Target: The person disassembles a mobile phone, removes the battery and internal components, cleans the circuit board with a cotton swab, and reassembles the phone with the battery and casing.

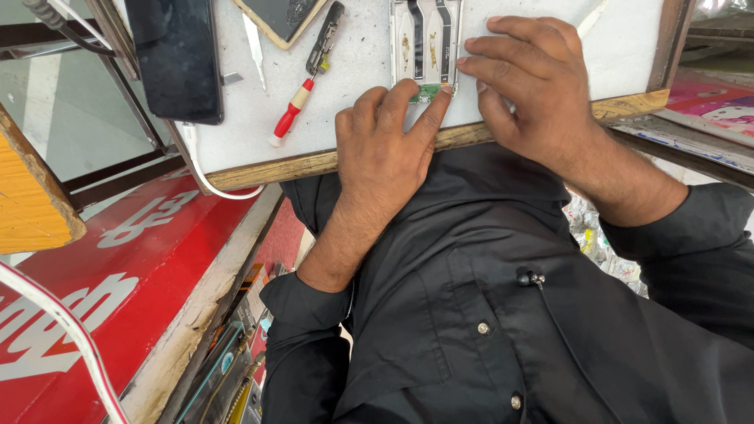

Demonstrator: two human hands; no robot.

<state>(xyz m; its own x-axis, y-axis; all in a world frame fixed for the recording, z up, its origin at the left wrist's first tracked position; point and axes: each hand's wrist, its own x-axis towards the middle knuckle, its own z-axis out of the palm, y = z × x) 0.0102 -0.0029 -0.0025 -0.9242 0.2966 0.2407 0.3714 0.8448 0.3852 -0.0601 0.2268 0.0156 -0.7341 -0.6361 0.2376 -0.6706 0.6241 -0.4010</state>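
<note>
- White counter (pixel 550 55) with a worn wooden edge fills the top of the view; below it is the person's black shirt (pixel 487 314), and to the left a red panel (pixel 118 275).
- An opened phone (pixel 424 43), back cover off and inner parts showing, lies on the counter near its front edge.
- Left hand (pixel 385 153) rests over the counter edge, its fingers pressing on the phone's lower end where a small green board (pixel 428 94) shows; the grip is closed down on the phone rather than around it.
- Right hand (pixel 534 86) lies just beside the phone on its right, fingertips touching its side edge; fingers spread, holding nothing.
- Further left on the counter: a red-handled screwdriver (pixel 302 90), thin tweezers (pixel 254 49), a dark phone (pixel 177 59) face up, and a white cable (pixel 212 184) hanging over the edge.
</note>
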